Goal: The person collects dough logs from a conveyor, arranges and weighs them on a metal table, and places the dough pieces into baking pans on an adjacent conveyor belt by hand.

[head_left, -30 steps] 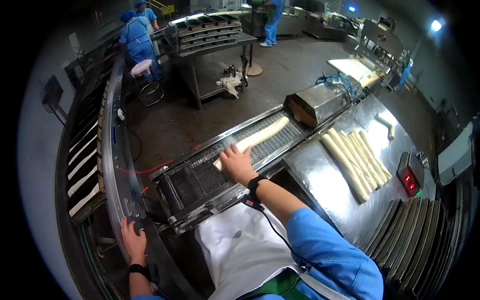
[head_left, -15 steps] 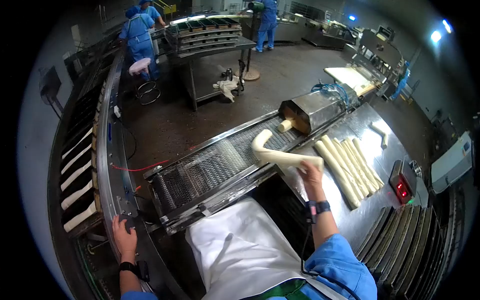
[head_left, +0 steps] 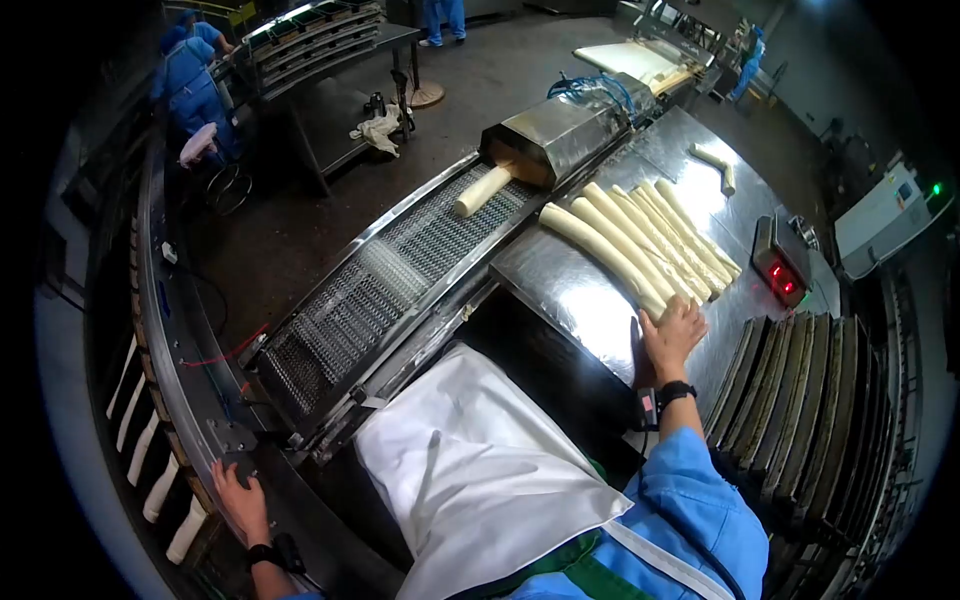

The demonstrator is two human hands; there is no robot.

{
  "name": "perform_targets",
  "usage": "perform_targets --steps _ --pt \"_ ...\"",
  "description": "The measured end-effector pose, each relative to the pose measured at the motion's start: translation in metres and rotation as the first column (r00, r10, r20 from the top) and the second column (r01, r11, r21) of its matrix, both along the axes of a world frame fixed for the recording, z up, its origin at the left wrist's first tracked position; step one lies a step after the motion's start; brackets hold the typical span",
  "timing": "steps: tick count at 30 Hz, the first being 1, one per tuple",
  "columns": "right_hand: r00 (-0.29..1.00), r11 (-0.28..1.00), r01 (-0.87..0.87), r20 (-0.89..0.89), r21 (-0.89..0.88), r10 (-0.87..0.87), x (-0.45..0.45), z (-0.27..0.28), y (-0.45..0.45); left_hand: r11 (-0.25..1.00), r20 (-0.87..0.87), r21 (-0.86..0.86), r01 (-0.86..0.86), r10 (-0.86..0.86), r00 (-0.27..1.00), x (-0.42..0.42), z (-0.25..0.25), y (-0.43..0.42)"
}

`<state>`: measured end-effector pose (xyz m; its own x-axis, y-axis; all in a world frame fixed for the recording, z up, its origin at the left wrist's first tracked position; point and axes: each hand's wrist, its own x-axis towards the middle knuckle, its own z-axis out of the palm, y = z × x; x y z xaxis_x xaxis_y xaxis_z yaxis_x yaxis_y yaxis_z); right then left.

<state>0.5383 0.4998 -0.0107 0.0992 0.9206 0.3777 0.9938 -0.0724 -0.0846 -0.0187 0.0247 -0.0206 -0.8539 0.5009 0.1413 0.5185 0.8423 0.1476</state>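
On the steel table several long pale dough rolls lie side by side. My right hand is at the near end of the leftmost roll, thumb on one side and fingers on the other, closed around that end. Over on the left, my left hand rests with spread fingers on the metal rail of a conveyor and holds nothing. Another dough roll sticks out of the metal housing onto the mesh belt.
A bent dough piece lies farther back on the table. A device with red digits stands at its right edge, above stacked metal trays. Dough strips sit in trays at far left. Co-workers in blue stand at the back.
My right hand has brought the bent dough roll from over the belt down onto the table, beside the others. The roll at the housing has come farther out. The camera view has shifted.
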Motion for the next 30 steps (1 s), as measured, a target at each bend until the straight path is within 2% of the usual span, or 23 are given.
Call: perform_targets --steps 1,2,4,5,6,8,9,12,13,14,16,18,19,23,25,26,30 --pt "0.997 0.996 0.028 0.074 -0.081 -0.022 0.002 0.002 0.012 1.0 0.0 -0.019 0.002 -0.002 1.0 0.0 0.007 0.003" --pt "0.997 0.996 0.026 0.072 -0.082 -0.02 0.004 0.009 0.024 1.0 -0.002 -0.02 0.0 0.0 1.0 0.001 0.006 0.004" --pt "0.992 0.974 -0.126 -0.03 -0.189 0.123 0.004 0.029 0.051 1.0 0.002 -0.007 -0.019 0.019 1.0 0.002 0.007 0.004" --pt "0.997 0.949 -0.082 -0.031 -0.305 0.076 0.002 0.037 0.069 0.999 0.001 -0.006 -0.032 0.032 0.999 0.003 0.008 0.004" --pt "0.995 0.948 -0.1 -0.032 -0.301 0.095 0.003 0.04 0.082 1.0 -0.004 -0.006 -0.021 0.021 1.0 0.002 0.009 0.005" --pt "0.987 0.761 -0.147 -0.042 -0.632 0.155 -0.001 0.05 0.116 0.999 -0.012 -0.002 -0.041 0.041 0.999 -0.002 0.015 0.007" --pt "0.99 0.725 -0.138 -0.072 -0.675 0.122 -0.007 0.05 0.125 0.999 -0.01 0.014 -0.031 0.031 0.999 -0.004 0.007 0.005" --pt "0.994 0.737 -0.109 -0.094 -0.667 0.062 -0.034 0.067 0.126 0.997 -0.01 0.066 -0.034 0.035 0.999 -0.002 0.011 0.007" --pt "0.991 0.766 -0.131 -0.081 -0.629 0.103 -0.031 0.056 0.137 0.998 -0.02 0.064 -0.015 0.016 1.0 -0.003 0.011 0.006" --pt "0.983 0.744 -0.179 -0.152 -0.644 0.105 -0.035 0.072 0.131 0.998 -0.029 0.06 0.006 -0.004 1.0 -0.003 0.011 0.006" --pt "0.974 0.705 -0.226 -0.161 -0.672 0.158 -0.026 0.066 0.143 0.997 -0.024 0.079 -0.003 0.005 1.0 0.0 0.014 0.008" --pt "0.972 0.723 -0.232 -0.129 -0.651 0.196 -0.016 0.055 0.148 0.995 -0.019 0.098 -0.007 0.009 1.0 0.002 0.014 0.008" --pt "0.969 0.742 -0.207 -0.027 -0.638 0.247 -0.015 0.053 0.146 0.995 -0.017 0.099 0.0 0.002 1.0 0.003 0.012 0.007" --pt "0.961 0.75 -0.194 0.031 -0.633 0.275 -0.024 0.063 0.137 0.995 -0.003 0.096 -0.014 0.015 1.0 -0.003 0.018 0.013" --pt "0.977 0.725 -0.213 -0.128 -0.655 0.172 -0.026 0.065 0.128 0.994 -0.013 0.109 -0.008 0.009 1.0 -0.003 0.016 0.008" --pt "0.976 0.727 -0.217 -0.128 -0.651 0.176 -0.026 0.064 0.126 0.993 -0.022 0.118 0.005 -0.003 1.0 -0.003 0.014 0.007" --pt "0.969 0.762 -0.196 -0.001 -0.617 0.249 -0.029 0.057 0.123 0.993 -0.018 0.119 0.002 0.0 1.0 -0.004 0.021 0.013"
